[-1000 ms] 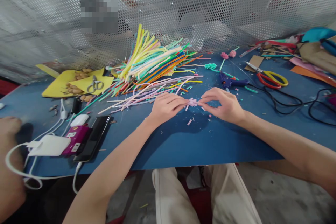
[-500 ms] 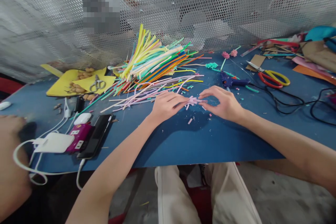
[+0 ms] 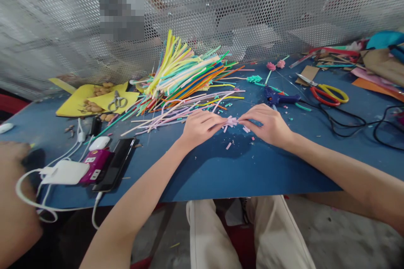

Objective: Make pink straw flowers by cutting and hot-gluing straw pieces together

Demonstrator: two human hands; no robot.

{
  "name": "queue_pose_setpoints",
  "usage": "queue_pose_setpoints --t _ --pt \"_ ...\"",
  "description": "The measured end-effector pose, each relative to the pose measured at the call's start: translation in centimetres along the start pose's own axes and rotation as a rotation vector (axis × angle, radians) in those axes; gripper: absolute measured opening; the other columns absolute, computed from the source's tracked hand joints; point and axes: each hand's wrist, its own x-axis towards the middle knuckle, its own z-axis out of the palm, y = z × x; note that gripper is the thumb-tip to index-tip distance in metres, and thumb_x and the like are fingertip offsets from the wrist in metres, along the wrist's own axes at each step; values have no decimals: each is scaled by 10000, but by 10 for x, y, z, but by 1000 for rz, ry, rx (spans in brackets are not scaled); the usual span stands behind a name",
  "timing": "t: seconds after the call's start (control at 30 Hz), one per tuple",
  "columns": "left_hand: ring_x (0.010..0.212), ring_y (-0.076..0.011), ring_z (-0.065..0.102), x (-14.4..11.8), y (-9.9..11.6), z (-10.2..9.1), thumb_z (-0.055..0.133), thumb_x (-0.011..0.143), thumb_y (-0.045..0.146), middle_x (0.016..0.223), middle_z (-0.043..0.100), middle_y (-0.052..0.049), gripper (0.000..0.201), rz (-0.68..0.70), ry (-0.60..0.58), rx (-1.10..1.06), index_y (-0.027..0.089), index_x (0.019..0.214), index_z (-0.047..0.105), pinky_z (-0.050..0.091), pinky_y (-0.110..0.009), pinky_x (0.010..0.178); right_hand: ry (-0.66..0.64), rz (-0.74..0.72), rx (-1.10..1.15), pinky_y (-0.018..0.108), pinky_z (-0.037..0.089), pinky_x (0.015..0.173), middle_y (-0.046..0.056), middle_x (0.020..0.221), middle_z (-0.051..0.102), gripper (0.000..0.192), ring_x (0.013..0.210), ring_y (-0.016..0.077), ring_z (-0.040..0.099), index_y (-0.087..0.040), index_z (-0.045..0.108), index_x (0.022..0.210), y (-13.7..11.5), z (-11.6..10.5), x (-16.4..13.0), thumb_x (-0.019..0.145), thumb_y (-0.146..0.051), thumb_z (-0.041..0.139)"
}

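Note:
Above the blue table, a small lilac cluster of short strips sits between my two hands. My left hand pinches its left side, thumb and fingers pressed together. On the other side, the fingertips of my right hand close on its right edge. Just below lie loose lilac snippets and a single pink snippet. Long thin lilac and pink strips are spread beside my left hand. Behind my right hand rests a dark blue glue gun.
A big bundle of coloured strips lies at the back. Scissors with red and yellow handles and a black cable are at right. A phone, a purple power strip and another person's arm are at left.
My right hand's thumb and fingers have drawn closer together at the cluster's right edge. My left hand stays in place. The other person's arm at left has shifted slightly.

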Motion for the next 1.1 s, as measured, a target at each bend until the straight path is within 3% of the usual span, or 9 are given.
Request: queue_pose_setpoints --t 0.4,0.6,0.93,1.1 --pt "849 -107 721 -1 0 -1 706 945 270 957 791 31 121 7 -10 -11 286 1063 727 458 -270 757 -14 -8 -11 372 490 834 21 912 773 134 843 187 683 -224 721 971 0 1 1 997 -281 602" --pt "878 -113 719 1 -1 1 687 959 279 954 787 12 126 -8 -21 -32 262 1078 721 483 -264 782 -30 20 -27 372 486 809 37 905 759 166 828 193 677 -215 696 998 -1 -2 3 982 -361 618" --pt "850 -137 715 0 -9 4 690 952 333 949 784 -21 126 -160 67 10 232 1002 744 527 -290 808 104 144 -131 400 486 829 54 918 750 223 841 216 677 -219 699 1029 30 -8 8 965 -401 587" --pt "776 -127 694 9 -11 -1 683 955 352 951 782 -30 156 -183 40 25 221 999 756 512 -288 789 112 152 -159 394 479 829 51 903 742 222 844 219 671 -215 693 1018 38 -7 8 973 -394 570"
